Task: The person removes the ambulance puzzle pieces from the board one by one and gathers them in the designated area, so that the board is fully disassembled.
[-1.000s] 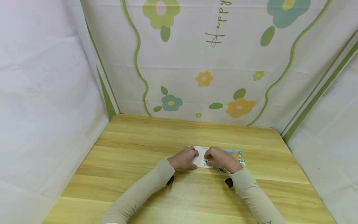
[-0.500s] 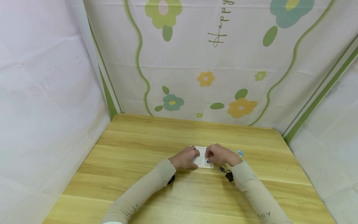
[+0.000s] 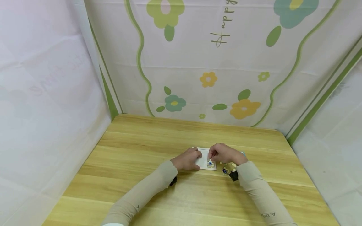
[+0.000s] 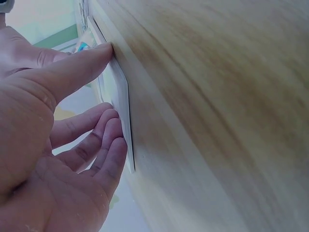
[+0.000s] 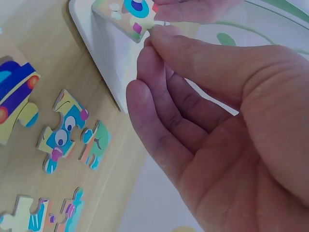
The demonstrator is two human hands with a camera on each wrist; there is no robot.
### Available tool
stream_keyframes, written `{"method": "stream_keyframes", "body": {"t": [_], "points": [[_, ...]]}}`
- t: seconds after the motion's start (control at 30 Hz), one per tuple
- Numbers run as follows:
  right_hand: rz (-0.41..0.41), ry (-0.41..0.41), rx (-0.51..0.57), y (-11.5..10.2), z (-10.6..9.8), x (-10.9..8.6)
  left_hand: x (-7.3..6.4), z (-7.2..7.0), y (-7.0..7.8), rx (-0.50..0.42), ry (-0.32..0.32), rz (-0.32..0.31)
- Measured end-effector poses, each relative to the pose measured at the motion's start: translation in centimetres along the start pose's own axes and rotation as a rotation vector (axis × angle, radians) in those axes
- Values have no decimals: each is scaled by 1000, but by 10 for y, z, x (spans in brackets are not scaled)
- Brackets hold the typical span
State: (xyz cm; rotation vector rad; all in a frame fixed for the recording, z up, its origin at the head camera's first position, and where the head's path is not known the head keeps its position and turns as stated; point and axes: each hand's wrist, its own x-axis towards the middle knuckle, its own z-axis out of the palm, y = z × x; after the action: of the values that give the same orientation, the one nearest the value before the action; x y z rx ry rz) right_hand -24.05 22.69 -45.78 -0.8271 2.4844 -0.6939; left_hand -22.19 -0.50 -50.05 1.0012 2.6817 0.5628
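Note:
A white puzzle tray (image 3: 201, 162) lies on the wooden table. My left hand (image 3: 187, 159) rests at its left end, the thumb along the near edge and the fingertips at the left edge in the left wrist view. My right hand (image 3: 224, 153) is above the tray's right side. Its thumb and index finger pinch the upper edge of a puzzle piece (image 3: 210, 164) with a blue eye-like circle. In the right wrist view that piece (image 5: 130, 12) is at the tray's corner; the exact contact is partly hidden by the thumb.
Several loose puzzle pieces lie right of the tray, among them a blue one with two eyes (image 5: 63, 130), a green one (image 5: 99, 144) and a blue-striped one (image 5: 17, 92). The right forearm covers some. Flower-printed cloth walls (image 3: 181, 56) enclose the wooden table (image 3: 141, 135).
My right hand has moved slightly right and away from me, so more of the blue-circled puzzle piece shows. The left hand stays in place on the tray.

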Motion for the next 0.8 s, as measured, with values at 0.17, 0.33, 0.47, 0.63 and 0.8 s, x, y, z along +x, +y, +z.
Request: {"method": "stream_keyframes", "body": {"t": [0.17, 0.33, 0.47, 0.63, 0.8], "points": [[7, -2, 6, 1, -4, -4, 0, 0, 0, -8, -8, -18], [14, 13, -11, 5, -12, -17, -1, -1, 3, -14, -7, -31], [12, 22, 6, 16, -18, -36, -3, -2, 4, -18, -9, -28], [53, 44, 31, 36, -24, -64, -3, -2, 4, -23, -18, -29], [75, 69, 16, 55, -31, -93, -3, -2, 4, -15, -18, -24]]}}
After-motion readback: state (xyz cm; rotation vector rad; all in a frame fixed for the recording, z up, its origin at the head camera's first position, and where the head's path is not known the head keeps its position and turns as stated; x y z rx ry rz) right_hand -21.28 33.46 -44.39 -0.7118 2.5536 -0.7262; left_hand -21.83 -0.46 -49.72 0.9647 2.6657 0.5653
